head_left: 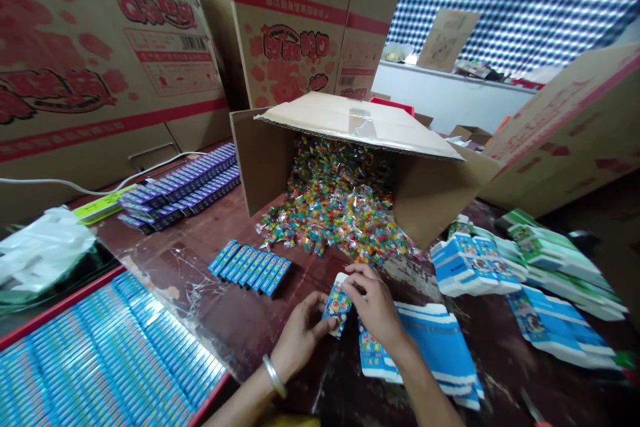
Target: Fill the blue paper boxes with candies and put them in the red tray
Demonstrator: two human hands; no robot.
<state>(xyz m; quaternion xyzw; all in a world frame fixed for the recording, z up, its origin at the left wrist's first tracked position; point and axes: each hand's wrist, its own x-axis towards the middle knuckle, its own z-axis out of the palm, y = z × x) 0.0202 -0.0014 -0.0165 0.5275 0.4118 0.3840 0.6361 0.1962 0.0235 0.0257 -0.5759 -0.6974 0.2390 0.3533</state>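
A small blue printed candy box (338, 305) with a white top end is held upright between my two hands. My left hand (305, 327), with a silver bracelet at the wrist, grips its lower part between thumb and fingers. At the top end, the fingers of my right hand (369, 297) are closed on the flap. Under my right forearm lies a stack of flat blue cartons (435, 347). Ahead, small bags of colourful candy (345, 213) spill from a tipped cardboard box (425, 193). A short row of filled-out blue boxes (250, 269) stands left of my hands.
A red-rimmed tray (220, 387) packed with blue boxes is at lower left. Purple boxes (185, 187) stand behind it, near a white cable (65, 181). Blue and green flat cartons (560, 267) lie at right, with scissors (535, 410) nearby. Large cartons (310, 20) stand behind.
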